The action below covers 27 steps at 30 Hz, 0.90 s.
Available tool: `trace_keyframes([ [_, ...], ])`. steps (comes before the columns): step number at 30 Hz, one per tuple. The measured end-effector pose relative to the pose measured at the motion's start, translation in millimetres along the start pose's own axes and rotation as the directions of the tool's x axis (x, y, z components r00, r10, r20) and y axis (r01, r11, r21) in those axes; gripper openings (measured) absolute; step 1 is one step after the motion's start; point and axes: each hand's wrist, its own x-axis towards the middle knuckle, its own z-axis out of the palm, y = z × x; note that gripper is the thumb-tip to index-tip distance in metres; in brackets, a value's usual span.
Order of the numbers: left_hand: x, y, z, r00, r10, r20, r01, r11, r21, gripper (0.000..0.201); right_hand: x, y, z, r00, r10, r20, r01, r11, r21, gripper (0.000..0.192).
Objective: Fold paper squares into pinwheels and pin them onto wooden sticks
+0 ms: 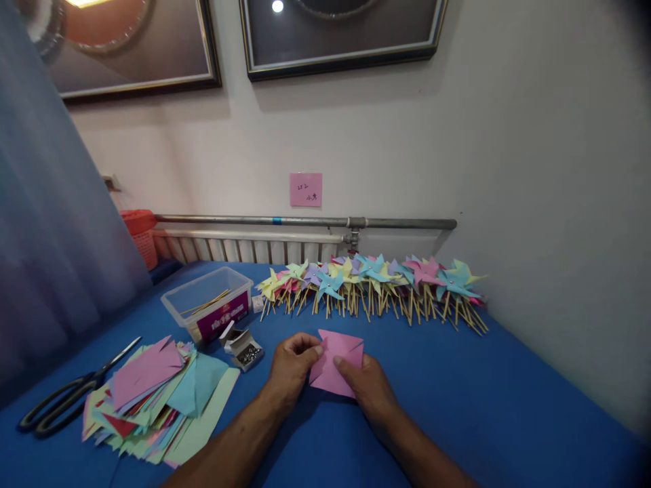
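Observation:
A square of pink paper [333, 346] with slits cut in from its corners is held up over the blue cloth. My left hand [296, 362] pinches its left edge between thumb and fingers. At the lower right, my right hand [369, 383] grips the same sheet, thumb across the front and fingers behind it. To the left of my hands lies a pile of coloured cut paper [157, 400]. Beside the pile stands a small opened box of metal pins [249, 356].
Black-handled scissors [76, 393] lie at the far left. A clear plastic box [208, 305] with a few thin sticks stands behind the paper pile. Finished paper pinwheels [376, 278] on sticks lie in a row along the back. Blue cloth [458, 413] covers the table, against a wall with a radiator [244, 247].

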Motion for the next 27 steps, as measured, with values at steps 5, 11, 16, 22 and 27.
trace_keyframes([
  [5, 0.1, 0.4, 0.2, 1.0, 0.02, 0.0, -0.02, 1.0, 0.004, 0.027, 0.0, -0.1, 1.2, 1.0, -0.001, 0.013, 0.0, 1.0, 0.032, 0.047],
  [11, -2.0, 1.3, -0.6, 0.999, 0.017, 0.051, -0.019, 1.0, 0.025, 0.028, -0.6, -0.7, 0.1, 1.0, -0.01, 0.001, 0.009, 1.0, 0.026, 0.047],
  [16, -3.9, 1.8, 0.3, 0.997, 0.02, 0.07, -0.026, 0.996, 0.082, 0.027, 1.7, 1.0, 1.4, 1.0, 0.006, -0.021, -0.006, 0.999, 0.035, 0.048],
  [22, -2.8, 0.7, 0.1, 0.997, -0.03, 0.066, 0.029, 1.0, 0.009, 0.03, -4.4, -7.3, 3.3, 1.0, -0.016, 0.002, 0.016, 0.999, 0.046, 0.043],
  [27, 0.2, -5.7, -2.9, 0.993, -0.097, 0.071, 0.103, 0.992, -0.079, 0.034, -8.8, -15.9, 4.4, 1.0, -0.002, 0.008, 0.001, 0.997, 0.075, 0.041],
])
